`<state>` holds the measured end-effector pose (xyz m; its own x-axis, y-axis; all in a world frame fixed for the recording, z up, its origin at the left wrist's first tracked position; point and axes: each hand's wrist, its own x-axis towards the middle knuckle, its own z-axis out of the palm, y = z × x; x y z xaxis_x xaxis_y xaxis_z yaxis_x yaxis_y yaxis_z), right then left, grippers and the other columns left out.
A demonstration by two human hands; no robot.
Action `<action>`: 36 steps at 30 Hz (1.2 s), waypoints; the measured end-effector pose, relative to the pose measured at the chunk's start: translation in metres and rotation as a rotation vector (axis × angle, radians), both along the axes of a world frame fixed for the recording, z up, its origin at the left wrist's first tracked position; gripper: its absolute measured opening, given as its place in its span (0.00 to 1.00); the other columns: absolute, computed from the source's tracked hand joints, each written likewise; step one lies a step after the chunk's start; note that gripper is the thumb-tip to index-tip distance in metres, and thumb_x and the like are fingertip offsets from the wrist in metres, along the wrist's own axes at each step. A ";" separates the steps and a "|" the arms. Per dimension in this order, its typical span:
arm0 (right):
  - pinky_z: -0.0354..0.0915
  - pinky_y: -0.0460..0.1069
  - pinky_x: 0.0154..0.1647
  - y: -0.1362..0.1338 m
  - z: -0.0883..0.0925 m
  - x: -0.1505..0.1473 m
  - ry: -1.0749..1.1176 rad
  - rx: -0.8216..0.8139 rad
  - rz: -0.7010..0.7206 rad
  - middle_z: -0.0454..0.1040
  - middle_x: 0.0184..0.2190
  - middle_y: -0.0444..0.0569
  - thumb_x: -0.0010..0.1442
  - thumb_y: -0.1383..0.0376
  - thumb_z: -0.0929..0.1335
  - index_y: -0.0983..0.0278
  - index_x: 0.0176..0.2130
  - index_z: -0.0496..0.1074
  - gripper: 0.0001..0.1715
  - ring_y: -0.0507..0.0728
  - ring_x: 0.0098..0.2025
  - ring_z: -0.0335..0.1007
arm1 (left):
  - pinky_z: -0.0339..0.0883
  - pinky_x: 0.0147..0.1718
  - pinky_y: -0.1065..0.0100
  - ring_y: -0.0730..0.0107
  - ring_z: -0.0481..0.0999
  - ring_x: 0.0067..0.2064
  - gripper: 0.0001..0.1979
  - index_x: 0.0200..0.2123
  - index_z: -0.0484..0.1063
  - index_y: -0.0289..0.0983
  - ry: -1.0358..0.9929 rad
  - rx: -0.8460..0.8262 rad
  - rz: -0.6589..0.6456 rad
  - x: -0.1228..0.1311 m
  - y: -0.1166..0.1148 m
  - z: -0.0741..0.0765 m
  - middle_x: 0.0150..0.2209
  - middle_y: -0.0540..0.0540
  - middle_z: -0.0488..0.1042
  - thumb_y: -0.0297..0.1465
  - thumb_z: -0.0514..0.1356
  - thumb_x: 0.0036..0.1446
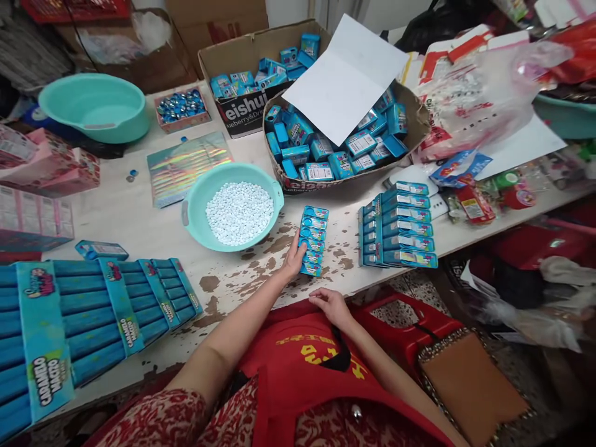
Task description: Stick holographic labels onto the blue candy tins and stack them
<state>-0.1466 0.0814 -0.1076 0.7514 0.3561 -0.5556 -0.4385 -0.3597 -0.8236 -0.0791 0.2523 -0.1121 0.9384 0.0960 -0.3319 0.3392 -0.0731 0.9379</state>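
Note:
My left hand point(293, 256) is closed around the left side of a row of several small blue candy boxes point(314, 233), lined up on the table with their narrow ends facing up. Lower down, by the table's front edge and my red apron, my right hand point(331, 305) hovers with loosely bent fingers, and I see nothing in it. Left of the row stands a turquoise basin point(190, 230) holding small white candies point(239, 214). To the right, a display pack of blue candy boxes point(405, 226) stands on the table.
Behind are two cardboard boxes of blue candy boxes; a white sheet point(347, 74) partly covers the nearer box point(274, 171). Large blue display packs point(93, 316) fill the left front. A second basin point(93, 112), a small box of blue caps point(184, 108) and plastic bags point(484, 99) lie around.

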 end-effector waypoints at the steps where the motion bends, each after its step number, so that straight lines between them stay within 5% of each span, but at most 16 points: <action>1: 0.62 0.48 0.28 0.001 0.000 0.000 -0.004 0.002 0.005 0.73 0.24 0.45 0.44 0.50 0.70 0.64 0.29 0.74 0.20 0.54 0.27 0.66 | 0.52 0.60 0.59 0.59 0.55 0.64 0.35 0.67 0.37 0.43 0.023 0.013 -0.012 0.002 0.000 0.003 0.66 0.46 0.49 0.47 0.47 0.61; 5: 0.61 0.48 0.28 0.002 -0.004 0.001 -0.003 0.002 0.032 0.73 0.24 0.45 0.45 0.51 0.69 0.64 0.30 0.74 0.19 0.54 0.26 0.66 | 0.46 0.62 0.57 0.57 0.46 0.67 0.36 0.67 0.34 0.40 0.004 0.214 -0.050 0.019 0.007 0.018 0.68 0.44 0.40 0.48 0.44 0.61; 11: 0.60 0.47 0.26 0.004 -0.010 0.001 0.001 -0.014 0.043 0.71 0.22 0.44 0.46 0.52 0.68 0.64 0.31 0.73 0.19 0.53 0.24 0.64 | 0.41 0.63 0.54 0.53 0.41 0.67 0.34 0.65 0.44 0.36 -0.174 0.559 -0.318 0.053 0.012 0.033 0.68 0.42 0.37 0.46 0.46 0.61; 15: 0.62 0.47 0.28 0.006 -0.015 0.000 -0.022 -0.009 0.007 0.72 0.23 0.45 0.46 0.52 0.68 0.64 0.31 0.73 0.18 0.54 0.26 0.66 | 0.46 0.60 0.55 0.54 0.51 0.64 0.26 0.60 0.57 0.35 -0.192 0.731 -0.236 0.006 0.022 0.053 0.62 0.39 0.57 0.42 0.45 0.63; 18: 0.64 0.48 0.29 0.008 -0.021 -0.002 -0.031 0.013 -0.061 0.73 0.24 0.46 0.46 0.53 0.69 0.65 0.31 0.72 0.19 0.54 0.26 0.67 | 0.55 0.53 0.55 0.56 0.70 0.50 0.21 0.44 0.72 0.36 -0.031 0.793 -0.378 -0.053 0.024 0.062 0.45 0.39 0.74 0.41 0.44 0.63; 21: 0.65 0.49 0.31 0.008 -0.024 -0.004 -0.095 -0.027 -0.053 0.74 0.26 0.47 0.49 0.54 0.67 0.64 0.33 0.71 0.16 0.55 0.28 0.69 | 0.59 0.48 0.57 0.55 0.73 0.45 0.17 0.44 0.73 0.38 0.170 0.768 -0.577 -0.088 0.016 0.054 0.42 0.40 0.76 0.40 0.52 0.59; 24: 0.67 0.50 0.36 0.005 -0.019 -0.005 -0.240 -0.125 0.034 0.76 0.31 0.49 0.57 0.58 0.63 0.63 0.37 0.72 0.14 0.56 0.32 0.71 | 0.62 0.41 0.63 0.58 0.74 0.42 0.14 0.42 0.74 0.38 0.299 0.688 -0.650 -0.088 0.008 0.038 0.38 0.42 0.78 0.34 0.52 0.58; 30: 0.64 0.56 0.49 0.000 -0.007 -0.009 -0.829 -0.402 0.352 0.71 0.47 0.56 0.63 0.64 0.60 0.60 0.50 0.71 0.17 0.61 0.48 0.65 | 0.60 0.33 0.70 0.64 0.73 0.36 0.12 0.34 0.76 0.37 0.340 0.542 -0.576 -0.077 0.010 0.024 0.31 0.46 0.77 0.30 0.52 0.55; 36: 0.62 0.57 0.48 -0.006 -0.020 -0.023 -0.965 -0.556 0.592 0.67 0.54 0.55 0.61 0.72 0.60 0.59 0.57 0.64 0.25 0.63 0.53 0.60 | 0.59 0.30 0.70 0.66 0.72 0.33 0.12 0.33 0.77 0.36 0.387 0.519 -0.541 -0.076 0.012 0.014 0.29 0.47 0.76 0.30 0.53 0.54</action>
